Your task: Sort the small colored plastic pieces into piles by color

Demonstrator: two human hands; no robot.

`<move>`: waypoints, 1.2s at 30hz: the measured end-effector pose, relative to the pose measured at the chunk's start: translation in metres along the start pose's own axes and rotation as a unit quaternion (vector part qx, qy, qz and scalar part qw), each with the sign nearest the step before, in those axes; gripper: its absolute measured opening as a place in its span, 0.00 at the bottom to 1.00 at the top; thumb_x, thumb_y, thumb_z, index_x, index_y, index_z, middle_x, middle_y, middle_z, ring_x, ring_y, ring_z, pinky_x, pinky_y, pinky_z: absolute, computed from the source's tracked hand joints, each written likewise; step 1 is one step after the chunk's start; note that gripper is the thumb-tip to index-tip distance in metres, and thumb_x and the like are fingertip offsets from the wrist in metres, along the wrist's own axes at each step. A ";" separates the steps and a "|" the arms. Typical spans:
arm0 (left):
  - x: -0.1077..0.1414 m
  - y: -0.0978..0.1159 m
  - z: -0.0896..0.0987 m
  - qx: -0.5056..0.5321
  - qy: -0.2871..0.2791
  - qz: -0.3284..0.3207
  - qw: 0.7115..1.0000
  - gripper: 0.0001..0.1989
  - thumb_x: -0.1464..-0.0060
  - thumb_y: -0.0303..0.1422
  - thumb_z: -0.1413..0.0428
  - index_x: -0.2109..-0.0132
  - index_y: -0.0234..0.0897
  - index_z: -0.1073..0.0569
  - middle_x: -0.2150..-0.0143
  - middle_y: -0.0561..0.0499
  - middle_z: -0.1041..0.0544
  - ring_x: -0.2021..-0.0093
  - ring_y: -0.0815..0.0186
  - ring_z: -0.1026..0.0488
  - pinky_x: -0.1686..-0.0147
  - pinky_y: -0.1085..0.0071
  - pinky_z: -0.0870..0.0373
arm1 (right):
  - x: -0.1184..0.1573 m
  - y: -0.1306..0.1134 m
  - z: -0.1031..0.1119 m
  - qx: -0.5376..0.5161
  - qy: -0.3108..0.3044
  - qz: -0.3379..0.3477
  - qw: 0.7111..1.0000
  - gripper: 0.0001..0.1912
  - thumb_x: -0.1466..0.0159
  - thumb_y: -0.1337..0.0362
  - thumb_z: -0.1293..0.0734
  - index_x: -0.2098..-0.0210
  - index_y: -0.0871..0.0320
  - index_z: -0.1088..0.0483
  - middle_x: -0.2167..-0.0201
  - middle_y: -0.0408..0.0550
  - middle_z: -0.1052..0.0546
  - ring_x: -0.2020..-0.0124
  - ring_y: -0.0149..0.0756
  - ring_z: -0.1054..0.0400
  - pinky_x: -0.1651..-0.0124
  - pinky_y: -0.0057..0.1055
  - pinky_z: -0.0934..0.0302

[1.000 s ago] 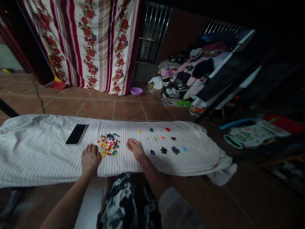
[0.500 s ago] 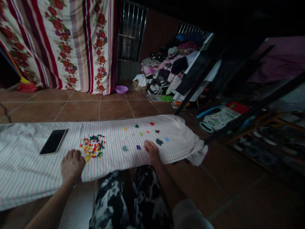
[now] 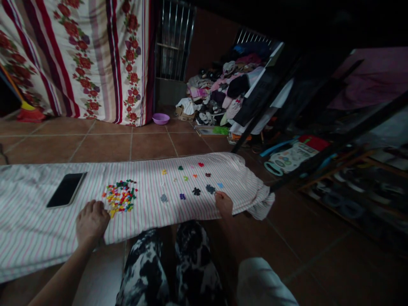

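Pieces [image 3: 122,196] this small look feather-light, hard and apt to scatter, best pinched singly by their sides. Palm down, the left hand [image 3: 92,219] rests just beside their mixed pile; how closed it is, I cannot tell. The right hand [image 3: 224,205], fingertips drawn together, perhaps around a piece, is beside the dark grey cluster [image 3: 210,189], the blue cluster [image 3: 220,185] just beyond.

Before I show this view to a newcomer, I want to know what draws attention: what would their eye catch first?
Probably the multicoloured heap of small pieces on the striped cloth, beside the left hand. Next, the tall floral curtain filling the upper left. Then the small single-colour clusters to the heap's right, with the right hand near them.
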State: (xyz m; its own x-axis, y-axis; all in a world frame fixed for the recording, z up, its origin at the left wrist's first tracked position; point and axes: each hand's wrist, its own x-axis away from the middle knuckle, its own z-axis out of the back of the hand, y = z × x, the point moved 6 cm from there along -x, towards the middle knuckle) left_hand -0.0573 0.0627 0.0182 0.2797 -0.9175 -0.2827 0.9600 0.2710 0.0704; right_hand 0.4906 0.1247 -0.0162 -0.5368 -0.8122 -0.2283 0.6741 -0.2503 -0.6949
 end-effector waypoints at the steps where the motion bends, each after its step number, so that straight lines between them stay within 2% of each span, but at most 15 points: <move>1: 0.000 0.000 0.000 -0.001 0.000 0.000 1.000 0.16 0.41 0.32 0.59 0.53 0.33 0.30 0.46 0.38 0.29 0.45 0.54 0.32 0.48 0.59 0.36 | -0.002 0.001 -0.003 0.015 -0.008 -0.010 1.000 0.16 0.44 0.60 0.40 0.66 0.57 0.22 0.69 0.49 0.20 0.65 0.40 0.27 0.59 0.32 0.35; 6: -0.001 0.000 0.000 -0.002 -0.011 0.007 1.000 0.16 0.40 0.32 0.60 0.53 0.33 0.31 0.46 0.39 0.29 0.45 0.54 0.32 0.48 0.60 0.37 | -0.006 -0.002 -0.013 0.042 -0.028 -0.014 0.999 0.17 0.44 0.65 0.41 0.64 0.57 0.22 0.63 0.51 0.19 0.57 0.41 0.27 0.50 0.33 0.36; 12: 0.000 0.002 0.003 0.006 -0.020 0.012 1.000 0.16 0.41 0.32 0.59 0.53 0.33 0.31 0.46 0.38 0.30 0.44 0.54 0.33 0.48 0.60 0.37 | -0.001 0.004 -0.015 -0.017 -0.026 -0.017 0.999 0.20 0.45 0.62 0.43 0.61 0.58 0.23 0.61 0.52 0.20 0.56 0.42 0.27 0.48 0.35 0.36; 16: 0.000 0.001 0.002 0.017 -0.017 0.014 1.000 0.16 0.41 0.31 0.58 0.53 0.33 0.31 0.45 0.37 0.30 0.44 0.53 0.33 0.47 0.58 0.37 | 0.002 0.006 -0.013 -0.074 -0.020 -0.022 0.997 0.21 0.47 0.58 0.42 0.60 0.58 0.24 0.61 0.51 0.20 0.57 0.42 0.27 0.47 0.36 0.35; 22: -0.001 -0.002 -0.001 0.029 -0.007 0.025 0.999 0.16 0.41 0.31 0.59 0.52 0.33 0.30 0.45 0.37 0.29 0.44 0.54 0.33 0.47 0.58 0.37 | 0.002 0.005 -0.012 -0.087 -0.038 -0.045 0.994 0.21 0.49 0.56 0.39 0.62 0.59 0.24 0.63 0.53 0.20 0.59 0.43 0.27 0.49 0.36 0.35; 27: -0.002 -0.003 -0.005 0.036 0.011 0.025 0.999 0.15 0.42 0.30 0.56 0.53 0.33 0.28 0.45 0.37 0.28 0.45 0.54 0.32 0.48 0.58 0.37 | 0.006 0.004 -0.008 -0.078 0.009 -0.016 0.997 0.23 0.48 0.55 0.40 0.61 0.60 0.24 0.62 0.55 0.20 0.58 0.46 0.28 0.52 0.39 0.35; 31: -0.002 -0.007 -0.012 0.038 0.029 0.024 0.999 0.15 0.44 0.29 0.54 0.52 0.32 0.28 0.44 0.36 0.29 0.43 0.52 0.34 0.46 0.56 0.39 | 0.012 -0.020 -0.012 -0.080 0.036 0.046 0.995 0.23 0.46 0.55 0.42 0.62 0.62 0.24 0.61 0.58 0.21 0.57 0.47 0.29 0.50 0.42 0.36; 36: -0.002 -0.009 -0.017 0.053 0.036 0.030 0.997 0.15 0.45 0.29 0.53 0.53 0.33 0.28 0.44 0.37 0.29 0.41 0.53 0.35 0.44 0.57 0.40 | 0.031 -0.088 -0.040 -0.108 -0.032 0.126 0.986 0.23 0.44 0.54 0.43 0.61 0.61 0.24 0.60 0.57 0.22 0.57 0.44 0.29 0.49 0.41 0.36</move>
State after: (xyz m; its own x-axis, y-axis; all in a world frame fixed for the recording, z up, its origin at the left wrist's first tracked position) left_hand -0.0670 0.0669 0.0017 0.3380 -0.8766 -0.3425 0.9387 0.2880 0.1893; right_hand 0.3943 0.1427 0.0110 -0.3283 -0.8675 -0.3739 0.6541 0.0767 -0.7525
